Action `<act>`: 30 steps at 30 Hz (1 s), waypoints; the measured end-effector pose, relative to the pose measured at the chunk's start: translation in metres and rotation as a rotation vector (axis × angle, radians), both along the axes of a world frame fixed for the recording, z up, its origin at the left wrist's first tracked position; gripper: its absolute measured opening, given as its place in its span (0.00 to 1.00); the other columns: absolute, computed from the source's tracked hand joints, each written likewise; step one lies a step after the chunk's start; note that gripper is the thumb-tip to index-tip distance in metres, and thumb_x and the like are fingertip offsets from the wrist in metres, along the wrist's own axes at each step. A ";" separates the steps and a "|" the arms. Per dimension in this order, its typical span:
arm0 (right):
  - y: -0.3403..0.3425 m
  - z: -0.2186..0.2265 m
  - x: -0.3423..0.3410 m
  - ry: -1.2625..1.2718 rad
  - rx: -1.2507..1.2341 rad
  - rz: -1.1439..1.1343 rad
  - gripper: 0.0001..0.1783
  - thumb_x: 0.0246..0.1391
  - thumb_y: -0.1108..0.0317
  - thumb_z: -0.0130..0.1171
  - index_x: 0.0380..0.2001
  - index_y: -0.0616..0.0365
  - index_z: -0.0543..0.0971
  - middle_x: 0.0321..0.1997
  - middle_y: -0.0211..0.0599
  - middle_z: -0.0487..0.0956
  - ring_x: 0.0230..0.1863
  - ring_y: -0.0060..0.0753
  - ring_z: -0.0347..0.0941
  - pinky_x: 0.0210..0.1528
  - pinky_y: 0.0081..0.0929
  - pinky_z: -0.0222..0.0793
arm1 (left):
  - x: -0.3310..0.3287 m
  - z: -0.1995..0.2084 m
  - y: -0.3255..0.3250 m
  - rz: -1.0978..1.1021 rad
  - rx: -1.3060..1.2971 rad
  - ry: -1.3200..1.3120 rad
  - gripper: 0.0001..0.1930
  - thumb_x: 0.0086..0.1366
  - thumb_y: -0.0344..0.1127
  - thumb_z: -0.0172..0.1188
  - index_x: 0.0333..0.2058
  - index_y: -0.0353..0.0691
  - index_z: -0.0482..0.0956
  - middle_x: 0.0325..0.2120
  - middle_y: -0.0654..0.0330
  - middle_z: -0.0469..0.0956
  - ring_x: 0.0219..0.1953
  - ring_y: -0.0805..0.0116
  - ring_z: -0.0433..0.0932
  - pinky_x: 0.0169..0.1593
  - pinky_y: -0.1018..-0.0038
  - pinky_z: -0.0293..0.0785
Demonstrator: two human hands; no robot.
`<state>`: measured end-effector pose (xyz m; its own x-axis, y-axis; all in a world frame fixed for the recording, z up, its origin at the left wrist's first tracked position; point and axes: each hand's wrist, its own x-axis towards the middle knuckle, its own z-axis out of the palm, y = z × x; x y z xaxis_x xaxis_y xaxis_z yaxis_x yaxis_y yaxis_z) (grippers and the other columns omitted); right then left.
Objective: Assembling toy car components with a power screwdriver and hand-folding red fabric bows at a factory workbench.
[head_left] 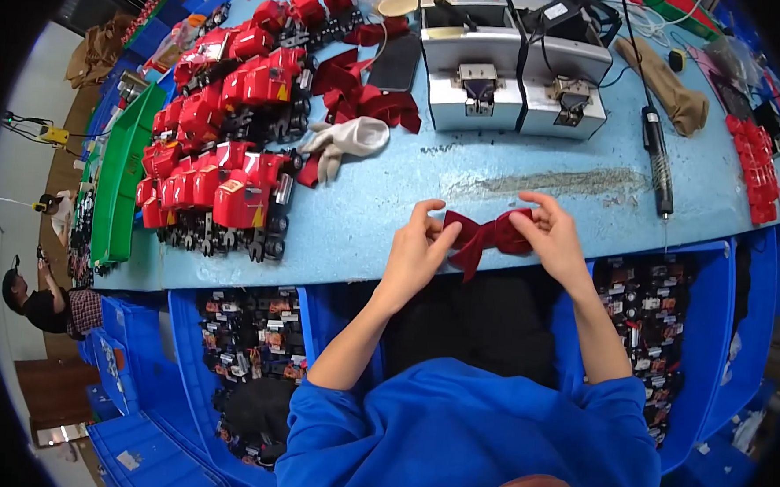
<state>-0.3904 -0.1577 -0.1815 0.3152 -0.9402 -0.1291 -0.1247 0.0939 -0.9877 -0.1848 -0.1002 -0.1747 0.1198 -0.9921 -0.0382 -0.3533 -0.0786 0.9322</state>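
Near the table's front edge I hold a dark red bow stretched between both hands. My left hand pinches its left loop between thumb and fingers. At the other end, my right hand grips the right loop in the same way. One tail of the bow hangs toward me, under the left loop. More dark red bow or ribbon pieces lie in a loose heap farther back, beside a dark flat phone-like slab. A pale work glove rests left of my hands.
Rows of red toy trucks fill the table's left, bordered by a green tray. Two silver machines stand at the back. An electric screwdriver hangs at right. Blue bins of small parts sit below. Another person stands far left.
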 end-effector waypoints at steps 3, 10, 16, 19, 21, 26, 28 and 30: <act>0.005 -0.010 -0.003 -0.089 0.035 -0.040 0.16 0.53 0.72 0.53 0.46 0.64 0.68 0.28 0.29 0.75 0.29 0.14 0.70 0.33 0.13 0.65 | -0.002 -0.008 0.001 0.049 -0.004 0.002 0.16 0.58 0.35 0.56 0.42 0.32 0.67 0.19 0.57 0.75 0.20 0.69 0.74 0.26 0.75 0.68; 0.020 -0.011 0.024 0.478 -0.348 -0.117 0.13 0.47 0.66 0.59 0.38 0.55 0.75 0.25 0.38 0.78 0.27 0.30 0.76 0.29 0.24 0.68 | -0.025 -0.025 0.002 0.174 -0.205 -0.392 0.12 0.54 0.33 0.58 0.37 0.38 0.72 0.18 0.58 0.74 0.22 0.60 0.73 0.25 0.68 0.67; 0.014 -0.022 0.028 0.534 -0.474 -0.134 0.10 0.46 0.68 0.58 0.36 0.51 0.76 0.22 0.37 0.78 0.23 0.34 0.76 0.24 0.25 0.67 | -0.030 -0.034 -0.003 0.189 -0.433 -0.562 0.08 0.51 0.27 0.57 0.32 0.39 0.74 0.22 0.59 0.75 0.23 0.61 0.72 0.27 0.68 0.66; 0.015 -0.028 0.028 0.524 -0.573 -0.153 0.10 0.45 0.71 0.59 0.35 0.51 0.76 0.21 0.37 0.77 0.23 0.34 0.76 0.23 0.24 0.67 | -0.030 -0.035 -0.002 0.186 -0.433 -0.567 0.08 0.51 0.26 0.57 0.32 0.38 0.74 0.22 0.59 0.75 0.23 0.62 0.72 0.27 0.68 0.66; 0.015 -0.026 0.028 0.548 -0.583 -0.142 0.11 0.45 0.72 0.59 0.35 0.52 0.77 0.21 0.38 0.78 0.23 0.34 0.76 0.23 0.24 0.67 | -0.030 -0.037 -0.003 0.183 -0.436 -0.562 0.08 0.51 0.26 0.57 0.32 0.38 0.74 0.22 0.59 0.75 0.23 0.62 0.72 0.27 0.68 0.66; 0.018 -0.030 0.025 0.505 -0.573 -0.175 0.12 0.47 0.72 0.57 0.38 0.54 0.75 0.22 0.38 0.77 0.23 0.29 0.76 0.24 0.22 0.66 | -0.030 -0.038 -0.001 0.202 -0.474 -0.540 0.09 0.52 0.27 0.57 0.34 0.37 0.73 0.21 0.58 0.74 0.23 0.61 0.72 0.27 0.69 0.67; 0.019 -0.029 0.020 0.479 -0.547 -0.185 0.14 0.49 0.71 0.55 0.41 0.56 0.73 0.24 0.37 0.78 0.25 0.26 0.76 0.26 0.21 0.66 | -0.028 -0.034 0.003 0.224 -0.235 -0.345 0.12 0.54 0.30 0.58 0.38 0.36 0.71 0.21 0.57 0.73 0.22 0.61 0.72 0.26 0.70 0.66; 0.019 -0.023 0.009 -0.047 -0.066 -0.112 0.19 0.53 0.69 0.51 0.49 0.60 0.66 0.28 0.36 0.78 0.32 0.23 0.74 0.32 0.20 0.66 | -0.021 -0.028 0.007 0.179 -0.154 -0.239 0.16 0.55 0.31 0.57 0.43 0.34 0.68 0.20 0.57 0.73 0.21 0.63 0.72 0.25 0.72 0.66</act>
